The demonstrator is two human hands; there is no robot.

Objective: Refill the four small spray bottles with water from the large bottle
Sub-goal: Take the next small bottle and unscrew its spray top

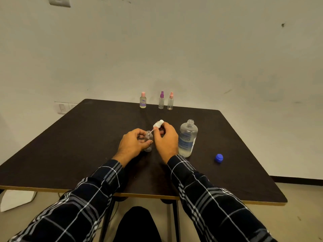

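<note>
My left hand (pixel 133 144) grips a small clear spray bottle (pixel 148 140) that stands upright on the dark table (pixel 70 145). My right hand (pixel 165 137) pinches its white spray head (pixel 158 124), tilted, with the thin tube reaching down to the bottle's open neck. The large clear bottle (pixel 187 138) stands uncapped just right of my right hand, with a little water at its bottom. Its blue cap (pixel 219 158) lies on the table further right. Three small spray bottles stand at the far edge: pink-capped (pixel 143 100), purple-capped (pixel 161 100) and another pink-capped (pixel 170 101).
The table's near edge runs just above my lap. A white wall rises behind the far edge. A pale sheet (pixel 15 199) lies on the floor at the lower left.
</note>
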